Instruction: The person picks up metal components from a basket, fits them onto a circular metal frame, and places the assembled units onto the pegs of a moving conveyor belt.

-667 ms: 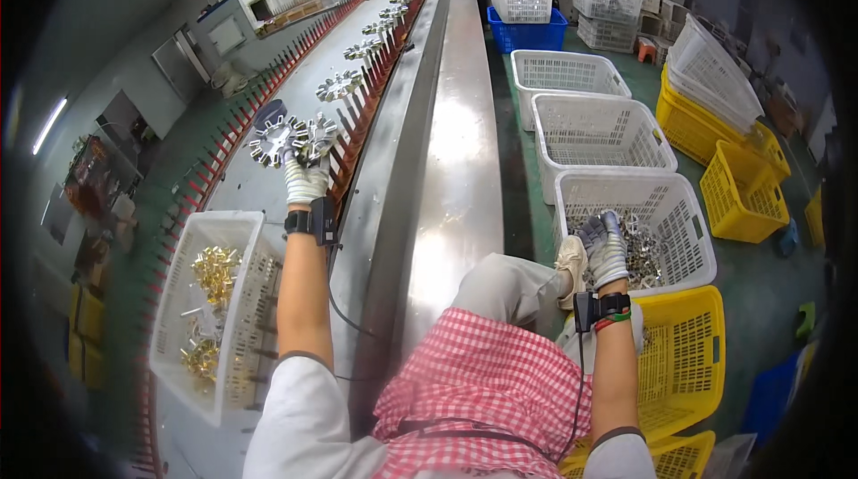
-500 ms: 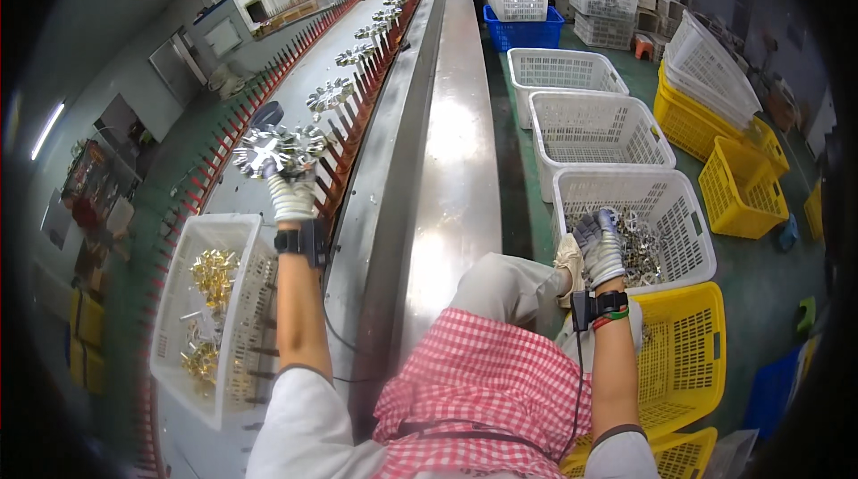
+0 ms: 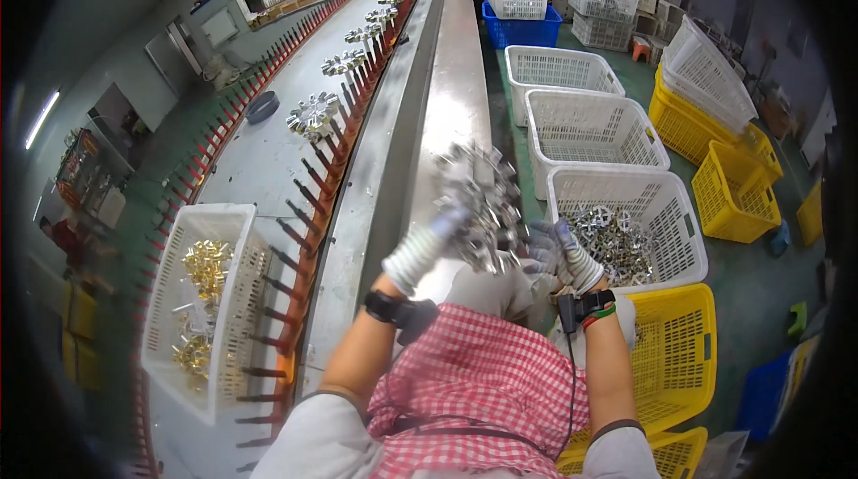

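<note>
My left hand point(image 3: 422, 248), in a pale glove with dark fingertips, grips a round cluster of shiny silver metal parts point(image 3: 487, 202) with arms spreading outward. The cluster is smeared by motion and hangs over the steel ledge in front of my lap. My right hand point(image 3: 567, 256), gloved alike, is beside the cluster's right edge, at the near left rim of a white basket point(image 3: 688, 251); its fingers are stretched out and hold nothing I can see. Loose silver metal pieces point(image 3: 617, 242) lie in that basket.
Along the left conveyor, red-based spindles point(image 3: 295, 233) stand in a row, the farther ones bearing silver clusters point(image 3: 315, 114). A white basket of gold and silver pieces point(image 3: 255, 251) stands at left. White baskets point(image 3: 599, 166) and yellow baskets point(image 3: 693, 363) line the right. People work at the far end.
My left hand has carried the silver cluster from the spindle row rightward over the ledge. My right hand has come out of the white basket to its left rim, toward the cluster.
</note>
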`<state>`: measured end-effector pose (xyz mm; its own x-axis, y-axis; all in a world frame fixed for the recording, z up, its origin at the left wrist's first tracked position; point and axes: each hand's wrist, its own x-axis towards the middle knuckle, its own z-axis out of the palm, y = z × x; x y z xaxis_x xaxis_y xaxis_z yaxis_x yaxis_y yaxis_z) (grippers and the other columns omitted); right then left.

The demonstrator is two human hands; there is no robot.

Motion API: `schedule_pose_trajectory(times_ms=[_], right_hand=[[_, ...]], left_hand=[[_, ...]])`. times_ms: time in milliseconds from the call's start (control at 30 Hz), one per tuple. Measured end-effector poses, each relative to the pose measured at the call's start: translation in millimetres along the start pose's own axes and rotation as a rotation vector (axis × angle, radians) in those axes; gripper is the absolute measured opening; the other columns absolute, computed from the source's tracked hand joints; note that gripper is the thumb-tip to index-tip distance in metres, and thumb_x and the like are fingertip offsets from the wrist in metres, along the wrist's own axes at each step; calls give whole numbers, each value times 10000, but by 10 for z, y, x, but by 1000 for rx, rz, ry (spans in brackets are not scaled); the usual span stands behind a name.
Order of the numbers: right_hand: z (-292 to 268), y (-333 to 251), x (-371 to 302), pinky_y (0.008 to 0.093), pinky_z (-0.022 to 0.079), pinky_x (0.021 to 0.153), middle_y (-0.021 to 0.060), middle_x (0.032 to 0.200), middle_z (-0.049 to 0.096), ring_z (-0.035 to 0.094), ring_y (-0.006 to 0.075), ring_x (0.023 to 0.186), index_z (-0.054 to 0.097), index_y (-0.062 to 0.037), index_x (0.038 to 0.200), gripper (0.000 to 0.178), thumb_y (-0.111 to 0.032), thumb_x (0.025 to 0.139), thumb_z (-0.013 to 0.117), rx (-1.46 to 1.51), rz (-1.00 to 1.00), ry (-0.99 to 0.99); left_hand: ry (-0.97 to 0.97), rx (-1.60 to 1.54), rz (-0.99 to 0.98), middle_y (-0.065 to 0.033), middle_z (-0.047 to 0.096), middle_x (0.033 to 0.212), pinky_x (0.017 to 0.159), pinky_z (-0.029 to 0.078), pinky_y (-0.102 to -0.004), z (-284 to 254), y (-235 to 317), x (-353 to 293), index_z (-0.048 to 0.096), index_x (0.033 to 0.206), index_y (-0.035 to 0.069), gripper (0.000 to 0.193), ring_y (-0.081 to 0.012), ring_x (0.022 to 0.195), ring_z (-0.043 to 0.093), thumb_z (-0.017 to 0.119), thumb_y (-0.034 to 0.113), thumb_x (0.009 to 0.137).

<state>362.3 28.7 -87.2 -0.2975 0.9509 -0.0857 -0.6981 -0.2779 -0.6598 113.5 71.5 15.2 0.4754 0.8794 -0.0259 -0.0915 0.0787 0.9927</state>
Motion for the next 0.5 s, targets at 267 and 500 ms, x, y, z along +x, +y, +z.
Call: schedule_pose_trajectory(times_ms=[267,500], right_hand=[[-129,53,73,251,450,723,83,976,560,546,146,845,487,45,1075,471,-255,742,635,-346,-91,156],[-84,-10,70,263,452,725,49,954,556,541,141,829,479,0,1099,496,-274,720,646,-165,-242,245]], left_hand=[[-205,160,-232,-58,563,954,680,467,-253,366,-553,122,467,1129,24,470,-119,810,546,514,369,814],[-45,-82,-147,-107,475,1102,808,453,-318,246,-444,78,391,1186,-6,503,-187,950,510,500,336,832]])
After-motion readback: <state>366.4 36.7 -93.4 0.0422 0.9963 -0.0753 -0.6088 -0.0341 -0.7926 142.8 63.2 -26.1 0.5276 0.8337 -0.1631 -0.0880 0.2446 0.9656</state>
